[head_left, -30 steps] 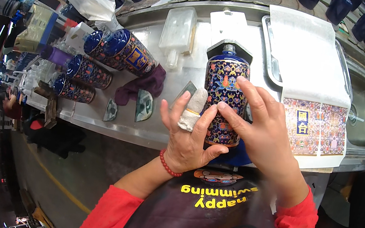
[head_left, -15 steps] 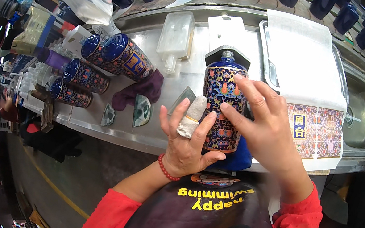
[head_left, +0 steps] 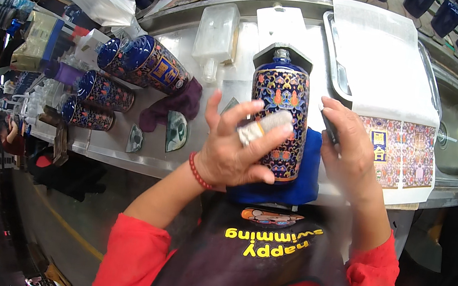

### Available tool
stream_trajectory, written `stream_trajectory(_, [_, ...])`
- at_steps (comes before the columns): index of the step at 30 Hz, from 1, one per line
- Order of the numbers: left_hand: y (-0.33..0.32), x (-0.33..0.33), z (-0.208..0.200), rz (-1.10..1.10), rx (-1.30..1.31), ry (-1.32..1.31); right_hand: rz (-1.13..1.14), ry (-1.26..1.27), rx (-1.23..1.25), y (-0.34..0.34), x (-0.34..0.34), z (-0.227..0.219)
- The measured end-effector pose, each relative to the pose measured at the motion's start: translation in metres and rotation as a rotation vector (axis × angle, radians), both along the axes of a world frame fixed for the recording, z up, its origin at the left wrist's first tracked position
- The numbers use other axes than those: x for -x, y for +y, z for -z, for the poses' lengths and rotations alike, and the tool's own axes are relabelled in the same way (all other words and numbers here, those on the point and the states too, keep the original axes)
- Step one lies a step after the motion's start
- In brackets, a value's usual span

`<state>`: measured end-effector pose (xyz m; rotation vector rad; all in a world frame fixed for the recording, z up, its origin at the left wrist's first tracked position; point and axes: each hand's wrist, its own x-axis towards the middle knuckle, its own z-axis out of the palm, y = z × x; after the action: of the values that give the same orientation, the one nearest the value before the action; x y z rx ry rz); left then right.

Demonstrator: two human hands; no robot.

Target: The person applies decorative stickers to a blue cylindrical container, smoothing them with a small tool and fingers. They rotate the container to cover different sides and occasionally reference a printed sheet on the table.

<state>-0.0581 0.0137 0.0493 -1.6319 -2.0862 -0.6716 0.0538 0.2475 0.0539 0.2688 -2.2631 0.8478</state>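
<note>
A dark blue bottle (head_left: pixel 282 88) covered in a colourful floral pattern lies in front of me, its neck pointing away. A blue cloth (head_left: pixel 309 171) is under its near end, and a grey angular holder (head_left: pixel 301 60) surrounds its neck end. My left hand (head_left: pixel 224 151) is over the bottle's left side, fingers apart; the covered finger, wrapped in pale cloth, rests on the pattern. To the right of the bottle, my right hand (head_left: pixel 356 154) is closed around a slim dark tool (head_left: pixel 329 126) with a pale tip; its exact kind is hidden by the fingers.
Patterned printed sheets (head_left: pixel 411 157) lie at right below white paper (head_left: pixel 374 58) on a tray, beside a metal sink (head_left: pixel 456 146). Finished-looking patterned bottles (head_left: pixel 162 72) and a purple cloth (head_left: pixel 172 107) are at left. A clear rectangular bottle (head_left: pixel 216 33) lies behind; plain blue bottles line the back.
My right hand has left the bottle, moved right and now grips the slim dark tool. My left hand has shifted onto the bottle's surface. The whole view has shifted slightly.
</note>
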Motion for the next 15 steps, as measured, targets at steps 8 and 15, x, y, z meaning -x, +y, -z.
stream_trajectory(8, [0.009, 0.013, -0.013, 0.073, 0.053, 0.025, 0.067, -0.054, 0.061, 0.003, -0.009, 0.002])
stream_trajectory(15, [0.006, -0.002, -0.017, 0.065, 0.06, 0.046, 0.048, -0.013, 0.069, 0.0, -0.012, -0.001])
